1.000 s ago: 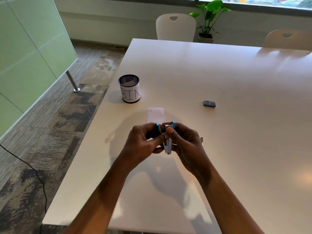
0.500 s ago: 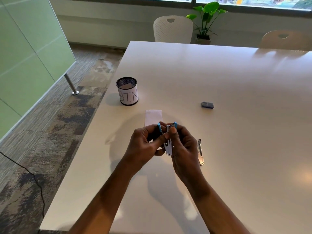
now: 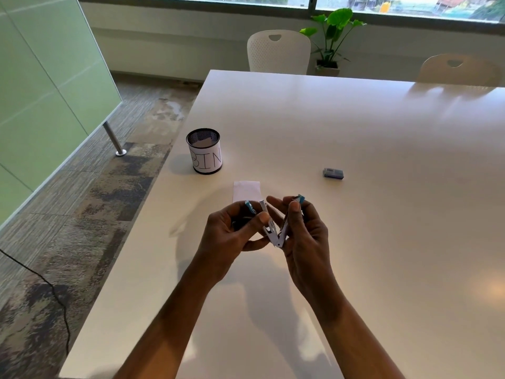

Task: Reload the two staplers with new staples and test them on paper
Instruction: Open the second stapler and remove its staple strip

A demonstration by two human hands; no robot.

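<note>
Item: stapler, hinged open in a V, held above the table's near-left area.
Left hand and right hand each pinch one arm; light, rigid, likely springy; grip by the blue ends.

One stapler is in view, spread open in a V between two hands, the left hand and the right hand. On the one tabletop there is one slip of paper, one mesh cup lettered BIN, and one small staple box. Past the far edge stand two chairs, a white chair and a tan chair, plus one potted plant.
</note>
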